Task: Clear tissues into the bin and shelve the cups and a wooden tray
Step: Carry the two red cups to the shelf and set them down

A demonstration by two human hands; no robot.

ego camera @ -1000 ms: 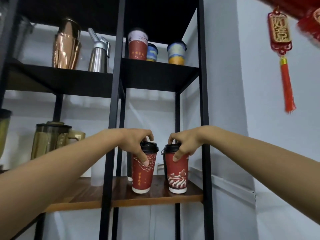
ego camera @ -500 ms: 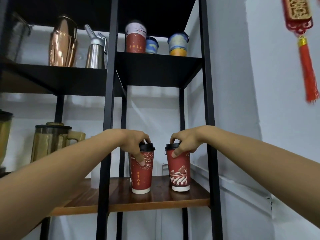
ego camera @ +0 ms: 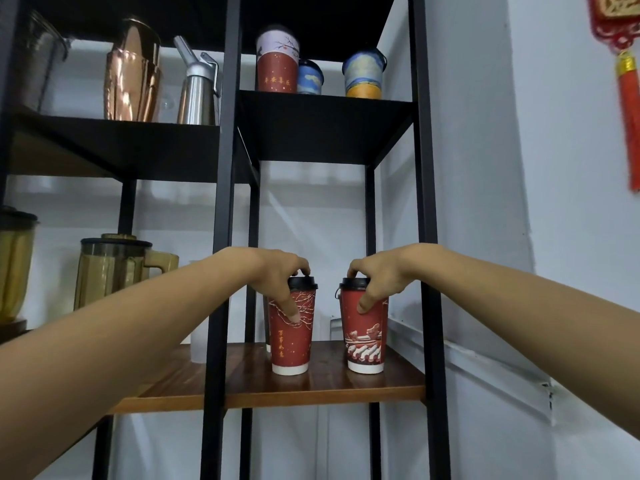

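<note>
On the wooden shelf (ego camera: 322, 393) of the black metal rack (ego camera: 420, 202), two red paper cups with black lids are stood upright, a clear gap kept between them, so the shelving part is pretty much sorted for these. The left cup (ego camera: 292, 336) is gripped from above by the left hand (ego camera: 277, 277): fingers are curled over the lid and the thumb is pressed down on the printed red side. Same deal mirrored on the other side, where the right cup (ego camera: 365, 336) is held near its top by the right hand (ego camera: 377, 277), fingertips hooked on the lid rim and the thumb laid on the cup wall. Neither hand is spread flat; both are closed round their cups. A third cup is partly hidden behind the left one. Up on the black shelf (ego camera: 325, 105) above, three more patterned cups (ego camera: 277, 64) are lined up, with a copper jug (ego camera: 133, 71) and a steel dispenser (ego camera: 197, 88) seen to the left. A blender jug (ego camera: 110, 271) is parked lower left, and a red tassel ornament (ego camera: 628, 91) is hung on the wall at right.
</note>
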